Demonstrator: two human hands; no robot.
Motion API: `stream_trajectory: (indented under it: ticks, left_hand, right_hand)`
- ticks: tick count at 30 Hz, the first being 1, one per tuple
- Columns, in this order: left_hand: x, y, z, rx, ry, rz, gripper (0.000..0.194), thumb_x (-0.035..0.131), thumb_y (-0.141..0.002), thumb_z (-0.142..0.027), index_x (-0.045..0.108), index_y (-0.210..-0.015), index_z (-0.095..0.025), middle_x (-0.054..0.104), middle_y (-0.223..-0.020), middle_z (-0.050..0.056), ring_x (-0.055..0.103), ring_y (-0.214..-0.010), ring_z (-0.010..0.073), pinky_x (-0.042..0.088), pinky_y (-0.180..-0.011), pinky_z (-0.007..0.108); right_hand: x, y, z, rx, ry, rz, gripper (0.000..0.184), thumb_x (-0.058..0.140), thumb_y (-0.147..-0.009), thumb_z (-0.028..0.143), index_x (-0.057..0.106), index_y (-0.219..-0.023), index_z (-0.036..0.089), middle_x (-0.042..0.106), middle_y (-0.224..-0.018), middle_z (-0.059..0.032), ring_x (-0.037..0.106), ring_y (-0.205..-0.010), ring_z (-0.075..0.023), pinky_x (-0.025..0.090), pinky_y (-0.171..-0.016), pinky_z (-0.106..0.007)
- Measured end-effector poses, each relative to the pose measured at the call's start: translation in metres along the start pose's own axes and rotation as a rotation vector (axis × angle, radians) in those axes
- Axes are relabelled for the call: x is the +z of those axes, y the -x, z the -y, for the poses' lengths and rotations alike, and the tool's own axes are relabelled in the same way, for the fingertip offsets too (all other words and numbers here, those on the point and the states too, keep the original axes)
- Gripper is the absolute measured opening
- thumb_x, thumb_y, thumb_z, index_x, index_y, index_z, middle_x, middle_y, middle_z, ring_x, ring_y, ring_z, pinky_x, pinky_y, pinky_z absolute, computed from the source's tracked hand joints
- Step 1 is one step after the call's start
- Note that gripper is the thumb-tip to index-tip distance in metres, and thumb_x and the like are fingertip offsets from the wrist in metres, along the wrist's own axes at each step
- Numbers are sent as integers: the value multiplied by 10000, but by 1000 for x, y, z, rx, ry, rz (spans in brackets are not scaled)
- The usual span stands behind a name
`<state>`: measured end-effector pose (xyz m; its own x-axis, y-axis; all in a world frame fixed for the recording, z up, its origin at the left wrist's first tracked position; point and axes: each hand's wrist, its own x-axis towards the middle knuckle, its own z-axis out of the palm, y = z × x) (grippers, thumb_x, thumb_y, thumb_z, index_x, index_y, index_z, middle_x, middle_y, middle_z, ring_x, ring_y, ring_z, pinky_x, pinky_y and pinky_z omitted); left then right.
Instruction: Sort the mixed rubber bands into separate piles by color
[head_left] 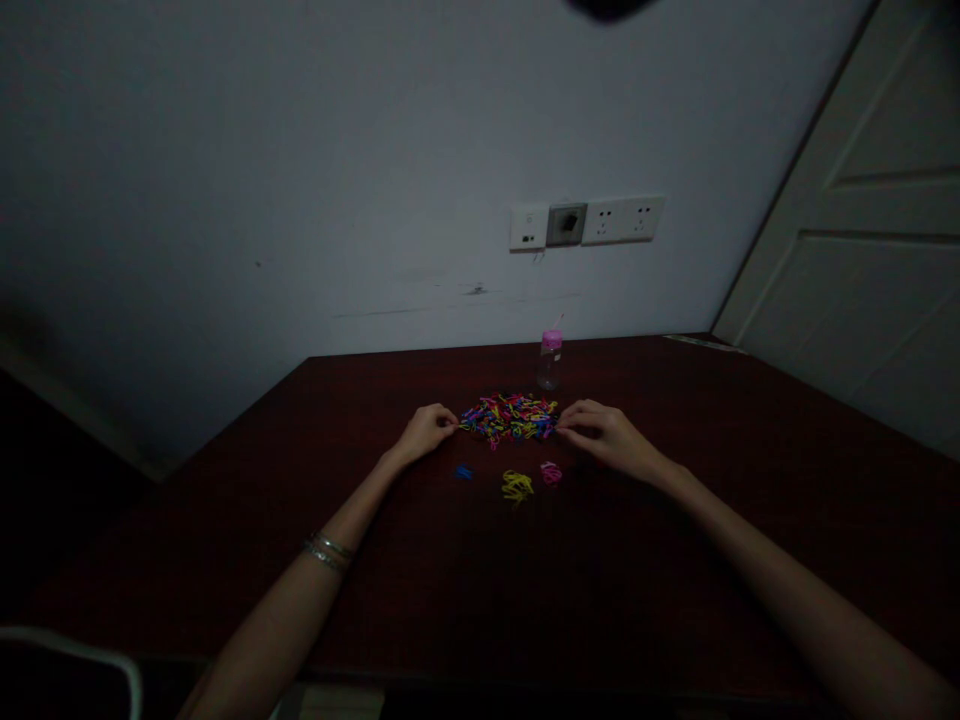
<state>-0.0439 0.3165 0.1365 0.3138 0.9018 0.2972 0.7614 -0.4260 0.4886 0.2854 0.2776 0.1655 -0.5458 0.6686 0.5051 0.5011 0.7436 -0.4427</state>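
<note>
Dim room. Dark red-brown table (600,590) fills the lower half of the frame, its far edge close against a pale wall (375,150).

Centre of frame: a loose, mixed pile of small loops (510,416), in yellow, blue, pink, red and purple, spread wider than deep. Too small from where I stand to make out their exact make.

Left hand (426,432), just left of centre, at the pile's left edge. Thumb and forefinger drawn together at the tips, right beside a yellow bit; cannot tell whether they grip it. Bracelets (328,550) on that forearm, lower left.

Right hand (611,437), right of centre, at the pile's right edge. Fingers bent, thumb and forefinger curved toward each other with a gap behind the tips. Cannot tell if anything is pinched there.

Below the pile, three separate groups, left to right: small blue cluster (463,472), larger yellow cluster (517,486), pink cluster (551,473).

Behind the pile, slightly right: clear bottle (550,368), upright, pink lid. Socket panel (607,222) on the wall above. White door (870,270), upper right.
</note>
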Motion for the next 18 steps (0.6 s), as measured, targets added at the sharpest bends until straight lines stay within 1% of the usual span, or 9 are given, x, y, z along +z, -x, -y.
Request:
stream_trajectory:
  ticks: [3,12,15,18]
  left_hand:
    - [-1,-1,0,-20,41,-4,137,551,-685,-135,676,-742,-131,621,-756,39,557,-697,136,416,-645,230]
    - [-10,-2,-1,-74,115,-52,128,570,-681,-183,674,-726,-122,633,-738,39,542,-655,129,403,-602,224]
    - [-13,-3,-7,-83,144,-86,145,585,-686,-228,677,-723,-122,630,-724,37,529,-633,123,397,-585,222]
    - [-14,-3,-21,-71,235,-99,177,588,-695,-265,673,-731,-114,628,-729,42,529,-632,121,395,-580,221]
  right_hand:
    - [0,0,0,4,0,7,176,519,-828,303,668,-860,217,618,-909,-60,574,-859,-192,482,-770,-360]
    - [-2,0,0,-2,-13,3,171,519,-828,293,668,-858,214,617,-901,-59,573,-859,-185,478,-781,-355]
    - [-1,0,-1,-8,-6,-10,168,520,-828,289,667,-859,215,617,-902,-57,572,-865,-186,477,-782,-352]
    - [-1,0,-1,-11,1,-17,168,523,-826,293,667,-866,216,618,-906,-56,573,-866,-186,476,-783,-346]
